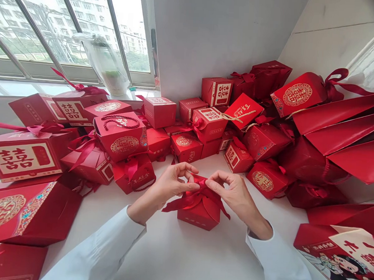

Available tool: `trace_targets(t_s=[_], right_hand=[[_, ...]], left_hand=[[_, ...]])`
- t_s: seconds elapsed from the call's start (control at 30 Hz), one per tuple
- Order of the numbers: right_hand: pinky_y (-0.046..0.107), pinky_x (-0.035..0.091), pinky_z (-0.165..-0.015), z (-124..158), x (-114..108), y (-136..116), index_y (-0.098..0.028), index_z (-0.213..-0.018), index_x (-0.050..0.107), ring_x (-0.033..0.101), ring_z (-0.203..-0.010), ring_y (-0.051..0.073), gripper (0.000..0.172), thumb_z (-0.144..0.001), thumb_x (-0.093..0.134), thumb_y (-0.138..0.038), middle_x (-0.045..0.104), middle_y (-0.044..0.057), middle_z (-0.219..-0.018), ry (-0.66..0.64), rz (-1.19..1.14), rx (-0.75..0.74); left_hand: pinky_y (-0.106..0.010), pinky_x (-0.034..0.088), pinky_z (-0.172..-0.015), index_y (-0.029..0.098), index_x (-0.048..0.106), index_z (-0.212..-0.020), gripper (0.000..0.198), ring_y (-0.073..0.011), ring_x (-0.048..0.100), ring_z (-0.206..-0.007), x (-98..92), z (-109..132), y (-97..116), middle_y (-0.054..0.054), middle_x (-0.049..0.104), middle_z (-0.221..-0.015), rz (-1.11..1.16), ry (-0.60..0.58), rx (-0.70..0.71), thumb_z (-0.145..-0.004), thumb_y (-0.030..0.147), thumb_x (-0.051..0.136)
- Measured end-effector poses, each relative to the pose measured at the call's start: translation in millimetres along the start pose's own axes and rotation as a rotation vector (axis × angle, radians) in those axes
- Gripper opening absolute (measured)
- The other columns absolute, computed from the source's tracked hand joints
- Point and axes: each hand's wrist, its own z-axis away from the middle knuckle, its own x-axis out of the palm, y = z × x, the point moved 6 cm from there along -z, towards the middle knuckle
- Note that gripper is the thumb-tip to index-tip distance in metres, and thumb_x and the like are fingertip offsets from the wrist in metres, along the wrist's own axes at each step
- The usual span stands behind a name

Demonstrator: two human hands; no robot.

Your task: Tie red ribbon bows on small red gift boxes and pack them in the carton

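My left hand (172,187) and my right hand (234,196) meet over a small red gift box (198,218) standing on the white table (156,255). Both hands pinch the red satin ribbon (196,197) at the top of the box, where it gathers into a loose bow. Its ends spread out to either side over the box. The ribbon's knot is mostly hidden by my fingers. White shirt cuffs (257,239) cover both of my wrists.
Several heaps of red boxes with gold double-happiness prints (26,158) crowd the table on the left and back. Large red paper bags (341,131) lie stacked on the right. A white wall (195,40) stands behind, and a window (70,29) with a hanging plastic bag (105,64) is at back left.
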Motion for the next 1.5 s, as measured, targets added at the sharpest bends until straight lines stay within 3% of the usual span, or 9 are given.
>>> trace_targets(t_s=[0.57,0.93,1.07,1.2,1.33,1.5], right_hand=[[0.024,0.035,-0.057,-5,-14,13,-0.018,-0.061,0.052,0.043,-0.058,0.012,0.025,-0.081,0.058,-0.034,0.049,-0.003,-0.06,0.104,-0.104,0.011],[0.024,0.036,-0.058,-5,-17,13,-0.019,-0.061,0.053,0.046,-0.059,0.013,0.024,-0.08,0.057,-0.032,0.051,-0.003,-0.059,0.136,-0.05,0.006],[0.024,0.038,-0.06,-5,-13,11,-0.019,-0.064,0.053,0.046,-0.061,0.013,0.025,-0.083,0.055,-0.035,0.051,-0.003,-0.061,0.108,-0.086,-0.001],[0.023,0.036,-0.055,-4,-7,8,-0.019,-0.066,0.052,0.044,-0.06,0.012,0.026,-0.086,0.053,-0.036,0.05,-0.003,-0.062,0.048,-0.08,-0.001],[0.022,0.034,-0.051,-5,-6,8,-0.019,-0.068,0.053,0.044,-0.06,0.012,0.026,-0.087,0.052,-0.037,0.051,-0.003,-0.064,0.055,-0.076,-0.01],[0.024,0.038,-0.058,-5,-11,10,-0.019,-0.066,0.053,0.046,-0.061,0.013,0.027,-0.085,0.053,-0.038,0.052,-0.002,-0.062,0.11,-0.054,-0.024]], left_hand=[[-0.019,0.024,-0.044,0.014,0.058,-0.088,0.031,-0.0045,0.035,-0.05,-10.7,6,11,0.004,0.049,-0.068,-0.119,-0.01,-0.002,-0.064,0.029,0.071],[-0.022,0.031,-0.055,0.014,0.064,-0.087,0.023,-0.0092,0.043,-0.059,-13.2,8,15,0.003,0.05,-0.064,-0.187,-0.062,0.026,-0.067,0.025,0.067],[-0.023,0.036,-0.06,0.017,0.063,-0.096,0.03,-0.0123,0.049,-0.069,-10.0,10,16,-0.002,0.058,-0.083,-0.225,-0.016,0.076,-0.074,0.038,0.065],[-0.029,0.04,-0.074,0.022,0.066,-0.097,0.03,-0.0184,0.053,-0.085,2.5,11,14,-0.004,0.06,-0.1,-0.371,0.121,0.206,-0.08,0.047,0.059],[-0.035,0.037,-0.088,0.021,0.066,-0.078,0.02,-0.0224,0.05,-0.095,12.3,13,13,-0.005,0.06,-0.094,-0.487,0.212,0.308,-0.083,0.039,0.058],[-0.035,0.037,-0.09,0.02,0.063,-0.074,0.007,-0.0222,0.05,-0.098,13.9,13,14,-0.004,0.058,-0.097,-0.527,0.159,0.279,-0.078,0.026,0.062]])
